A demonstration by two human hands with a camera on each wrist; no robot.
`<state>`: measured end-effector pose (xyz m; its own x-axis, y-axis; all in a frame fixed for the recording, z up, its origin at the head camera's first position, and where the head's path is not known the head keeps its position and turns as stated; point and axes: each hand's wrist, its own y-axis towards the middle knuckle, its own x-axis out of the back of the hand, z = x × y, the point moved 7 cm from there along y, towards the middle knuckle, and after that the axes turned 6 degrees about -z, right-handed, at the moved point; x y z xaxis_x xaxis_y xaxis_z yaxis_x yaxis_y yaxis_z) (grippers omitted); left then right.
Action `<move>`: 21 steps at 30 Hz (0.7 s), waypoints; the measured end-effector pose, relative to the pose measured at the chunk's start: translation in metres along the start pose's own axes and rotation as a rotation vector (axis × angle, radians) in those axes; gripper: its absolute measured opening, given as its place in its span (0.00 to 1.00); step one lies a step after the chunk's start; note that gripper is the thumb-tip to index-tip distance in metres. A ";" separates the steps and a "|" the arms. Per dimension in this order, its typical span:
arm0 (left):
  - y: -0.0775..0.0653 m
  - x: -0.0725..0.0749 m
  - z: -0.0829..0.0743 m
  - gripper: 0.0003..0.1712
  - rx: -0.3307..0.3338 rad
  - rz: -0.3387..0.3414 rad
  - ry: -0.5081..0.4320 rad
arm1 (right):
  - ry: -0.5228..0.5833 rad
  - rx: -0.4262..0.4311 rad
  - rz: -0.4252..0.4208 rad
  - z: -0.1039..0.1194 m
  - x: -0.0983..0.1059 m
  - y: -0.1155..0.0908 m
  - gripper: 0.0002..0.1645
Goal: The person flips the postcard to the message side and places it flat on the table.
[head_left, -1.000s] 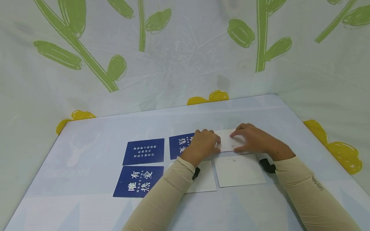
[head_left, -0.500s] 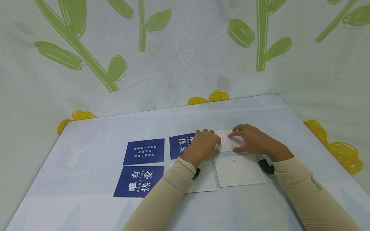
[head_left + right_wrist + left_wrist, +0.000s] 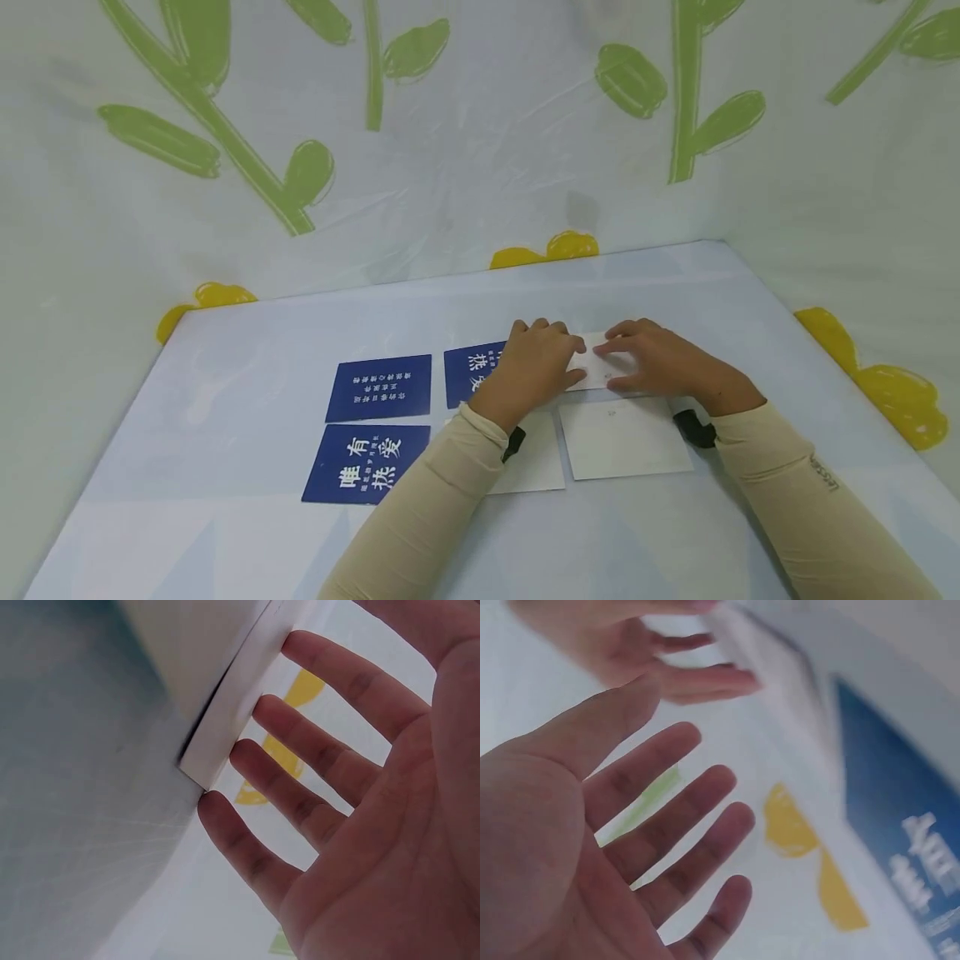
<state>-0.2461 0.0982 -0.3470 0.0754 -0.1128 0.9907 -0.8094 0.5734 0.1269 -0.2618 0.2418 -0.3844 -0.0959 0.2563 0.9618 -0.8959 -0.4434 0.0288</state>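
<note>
In the head view my right hand (image 3: 660,362) rests with spread fingers at a white card (image 3: 595,377) in the back row. The right wrist view shows its fingertips against the edge of that white card (image 3: 232,705). My left hand (image 3: 536,362) hovers just left of it, partly over a blue card (image 3: 463,379) with white Chinese characters. Its fingers (image 3: 682,817) look relaxed and hold nothing in the left wrist view. A second white card (image 3: 626,442) lies in front of the right hand. Another white card (image 3: 536,471) is partly hidden under my left wrist.
Two more blue cards with white characters lie at the left, a rear card (image 3: 378,388) and a front card (image 3: 363,475) partly behind my left sleeve. The pale table (image 3: 225,400) meets a cloth wall (image 3: 495,158) printed with green leaves.
My left hand has shifted slightly right and away from me, its fingers lifting a little. The right hand stays nearly in place at the white card. The head view has tilted slightly.
</note>
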 end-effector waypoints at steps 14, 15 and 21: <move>-0.023 0.044 0.009 0.23 -0.029 -0.066 0.058 | -0.015 -0.016 0.017 0.000 0.000 0.000 0.32; -0.026 0.045 0.012 0.23 -0.027 -0.062 0.061 | -0.015 -0.021 0.019 0.000 -0.001 0.000 0.32; -0.046 0.039 0.033 0.25 -0.030 -0.035 0.043 | -0.018 -0.051 0.040 -0.001 -0.005 -0.001 0.33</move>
<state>-0.2252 0.0407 -0.3156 0.1284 -0.0984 0.9868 -0.7882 0.5937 0.1618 -0.2606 0.2421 -0.3896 -0.1245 0.2235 0.9667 -0.9123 -0.4089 -0.0229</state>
